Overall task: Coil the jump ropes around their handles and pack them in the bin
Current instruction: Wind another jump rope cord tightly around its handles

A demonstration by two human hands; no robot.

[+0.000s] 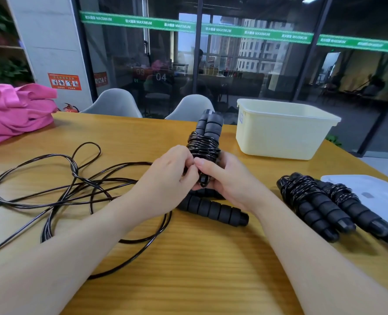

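Far left I see a pink cloth (13, 110) heaped on the wooden table (188, 269), and in front of it a loose black rope (74, 178) sprawled in open loops. At centre my left hand (165, 176) curls its fingers round the near end of a coiled jump rope (205, 142), its two foam handles pointing away from me, while my right hand (222, 176) grips the same end, thumb laid across it. A lone handle (213, 211) lies on the table just under both hands. Right of that, the cream bin (283, 133) stands at the far edge; nearer me two wound ropes (331, 208) lie side by side, touching a white lid (374, 194).
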